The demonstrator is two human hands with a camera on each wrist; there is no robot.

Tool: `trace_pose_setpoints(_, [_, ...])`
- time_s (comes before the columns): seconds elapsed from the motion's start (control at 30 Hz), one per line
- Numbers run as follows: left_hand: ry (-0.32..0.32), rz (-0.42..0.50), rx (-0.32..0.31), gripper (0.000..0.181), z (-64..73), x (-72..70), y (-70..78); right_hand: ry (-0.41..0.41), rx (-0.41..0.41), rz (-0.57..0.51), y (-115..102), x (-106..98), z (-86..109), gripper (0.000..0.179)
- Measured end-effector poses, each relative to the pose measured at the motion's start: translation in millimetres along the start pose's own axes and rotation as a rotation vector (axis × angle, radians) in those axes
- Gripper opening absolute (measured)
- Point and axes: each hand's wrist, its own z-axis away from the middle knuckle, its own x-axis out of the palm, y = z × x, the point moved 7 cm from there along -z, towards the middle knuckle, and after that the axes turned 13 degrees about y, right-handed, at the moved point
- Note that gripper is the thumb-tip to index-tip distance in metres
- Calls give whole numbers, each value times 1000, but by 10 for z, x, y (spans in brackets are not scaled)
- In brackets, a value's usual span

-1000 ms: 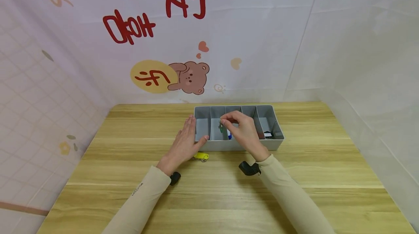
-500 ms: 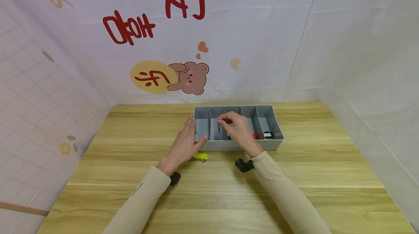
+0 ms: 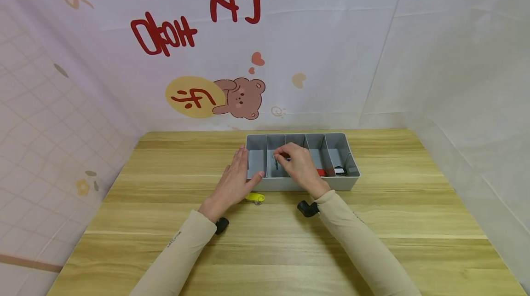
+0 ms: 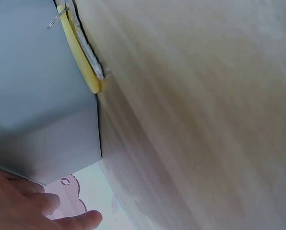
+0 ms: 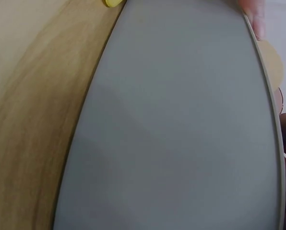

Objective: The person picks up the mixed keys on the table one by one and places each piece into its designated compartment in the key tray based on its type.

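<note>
A grey divided organizer box (image 3: pixel 298 184) stands on the wooden table. My left hand (image 3: pixel 236 175) rests against its left end, fingers straight, thumb at the front rim. Over the second compartment from the left, my right hand (image 3: pixel 299 160) pinches a small green item (image 3: pixel 276 164) that hangs from a thin ring; its exact kind is too small to tell. A yellow pocketknife-like piece (image 3: pixel 255 198) with a metal ring lies at the front left of the box. In the left wrist view this yellow piece (image 4: pixel 80 52) has a silvery metal edge and touches or nearly touches the box wall.
A red item (image 3: pixel 321 172) lies in the fourth compartment, and a black-and-white item (image 3: pixel 339 170) in the rightmost one. My right hand partly covers the middle compartment. A printed cloth (image 3: pixel 331 47) hangs behind the table (image 3: pixel 265 245).
My right hand has shifted slightly left with the green item, further over the second compartment, uncovering the red item. The left hand has stayed in place.
</note>
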Motion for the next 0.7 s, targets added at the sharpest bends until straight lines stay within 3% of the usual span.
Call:
trace_pose_setpoints(0.43, [16, 9, 15, 94, -2, -3, 15, 0, 9, 16, 12, -27, 21, 23])
trace_pose_setpoints(0.7, [15, 1, 8, 93, -8, 1, 14, 5, 43, -69, -29, -229, 84, 34])
